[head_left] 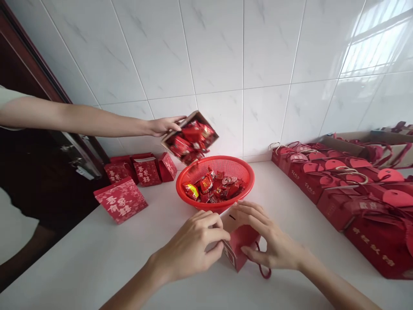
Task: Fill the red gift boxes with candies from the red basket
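Note:
My left hand grips the left side of a small red paper box with its fingers bent. Across from it, my right hand has its thumb and fingers on the box's right side and top edge. A dark red cord handle hangs from the box beside my right hand. Just behind stands a red plastic basket with wrapped candies in it. Above the basket, another person's hand tilts a cardboard box full of red packets towards it.
Several red boxes with printed writing stand at the back left. Rows of red gift boxes line the right side, with an open carton behind them. A tiled wall bounds the white table.

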Tool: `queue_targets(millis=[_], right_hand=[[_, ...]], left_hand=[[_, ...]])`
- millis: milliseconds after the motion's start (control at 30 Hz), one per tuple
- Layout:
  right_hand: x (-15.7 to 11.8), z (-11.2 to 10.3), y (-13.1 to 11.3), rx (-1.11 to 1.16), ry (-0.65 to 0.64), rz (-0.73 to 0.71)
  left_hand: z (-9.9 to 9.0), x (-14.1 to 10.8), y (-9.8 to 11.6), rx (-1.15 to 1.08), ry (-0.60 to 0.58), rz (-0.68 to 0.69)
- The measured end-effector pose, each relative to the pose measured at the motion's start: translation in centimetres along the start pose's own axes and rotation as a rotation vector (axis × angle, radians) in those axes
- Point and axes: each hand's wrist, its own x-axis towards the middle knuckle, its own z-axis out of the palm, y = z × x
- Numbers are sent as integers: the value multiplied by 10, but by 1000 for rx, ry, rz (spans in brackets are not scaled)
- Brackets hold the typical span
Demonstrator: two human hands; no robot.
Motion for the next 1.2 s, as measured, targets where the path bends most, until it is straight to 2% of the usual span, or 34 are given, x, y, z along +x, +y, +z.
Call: queue_targets(millis=[233,367,533,633,767,867,967,1067,1200], right_hand=[[-5,2,1,55,162,-87],[-3,1,-3,106,127,-98],[3,-9,-10,190,102,-86],[16,-23,-7,130,147,-36],[52,-44,21,29,215,144],[86,-45,61,29,238,394],[113,-29,99,22,194,685],[127,-6,123,18,124,740],[127,11,132,24,24,723]], left_hand=[[-12,-1,3,-24,-57,-173],[-19,-2,-3,-124,-116,-235],[-28,4,-12,-298,13,-146],[-34,10,-23,-368,150,-160],[-35,27,-55,-400,315,-281],[-25,52,-88,-396,350,-388],[-10,83,-119,-260,273,-463],[2,111,-141,-227,170,-455],[17,129,-158,-225,-2,-410]])
